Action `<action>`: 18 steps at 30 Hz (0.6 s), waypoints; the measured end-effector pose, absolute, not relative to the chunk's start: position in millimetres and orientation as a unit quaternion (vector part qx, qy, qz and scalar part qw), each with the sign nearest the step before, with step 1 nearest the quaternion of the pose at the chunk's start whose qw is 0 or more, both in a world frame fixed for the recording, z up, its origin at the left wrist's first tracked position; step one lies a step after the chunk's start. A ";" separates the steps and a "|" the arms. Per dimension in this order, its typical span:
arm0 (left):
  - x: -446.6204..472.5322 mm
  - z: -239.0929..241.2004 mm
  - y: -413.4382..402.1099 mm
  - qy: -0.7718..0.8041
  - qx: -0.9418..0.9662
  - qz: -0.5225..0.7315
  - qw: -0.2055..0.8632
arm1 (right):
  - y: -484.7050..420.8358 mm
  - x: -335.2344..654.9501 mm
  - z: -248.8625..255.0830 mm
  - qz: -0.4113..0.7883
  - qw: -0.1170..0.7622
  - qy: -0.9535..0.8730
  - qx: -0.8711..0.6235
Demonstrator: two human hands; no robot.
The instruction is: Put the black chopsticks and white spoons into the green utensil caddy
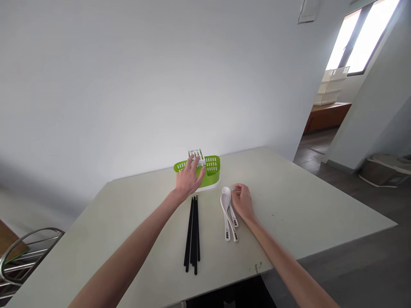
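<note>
A green slotted cutlery holder (211,168) with a white insert (196,154) and white base stands near the wall on a pale table (305,205). My left hand (188,178) lies against its front, fingers spread, holding nothing. Several black chopsticks (192,234) lie side by side just below that hand. Right of them lie white spoons (228,214), bowls pointing away from me. My right hand (243,201) rests on the table beside the spoon bowls, fingers curled loosely toward them, gripping nothing that I can see.
A metal wire rack (25,252) stands at the lower left beside the table. Past the table's right edge is dark floor, a doorway with stacked white baskets (332,85) on a wooden bench, and a low grey bin (383,171).
</note>
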State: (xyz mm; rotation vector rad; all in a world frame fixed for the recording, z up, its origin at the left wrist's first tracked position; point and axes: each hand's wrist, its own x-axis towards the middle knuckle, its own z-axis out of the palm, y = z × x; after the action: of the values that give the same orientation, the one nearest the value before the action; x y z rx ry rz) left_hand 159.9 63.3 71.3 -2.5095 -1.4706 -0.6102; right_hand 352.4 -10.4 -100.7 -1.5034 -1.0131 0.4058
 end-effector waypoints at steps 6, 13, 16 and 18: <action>146.9 55.7 60.8 -0.405 -0.858 -0.280 0.149 | -12.6 354.5 -99.9 0.170 0.608 -0.424 -0.650; 86.3 5.4 46.0 -0.426 -0.799 -0.416 0.087 | -21.0 354.5 -106.0 0.148 0.612 -0.409 -0.661; 59.0 -16.0 38.3 -0.505 -0.778 -0.370 -0.053 | -26.4 354.8 -104.5 0.141 0.604 -0.415 -0.665; 44.7 -25.1 35.9 -0.551 -0.743 -0.360 -0.122 | -32.8 354.2 -98.3 0.132 0.598 -0.425 -0.666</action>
State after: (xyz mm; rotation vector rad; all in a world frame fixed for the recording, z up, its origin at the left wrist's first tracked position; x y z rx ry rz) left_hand 44.7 35.9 -25.1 -2.5354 -1.8806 -1.2274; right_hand 354.2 -32.8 -98.3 -1.5451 -0.9868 0.3062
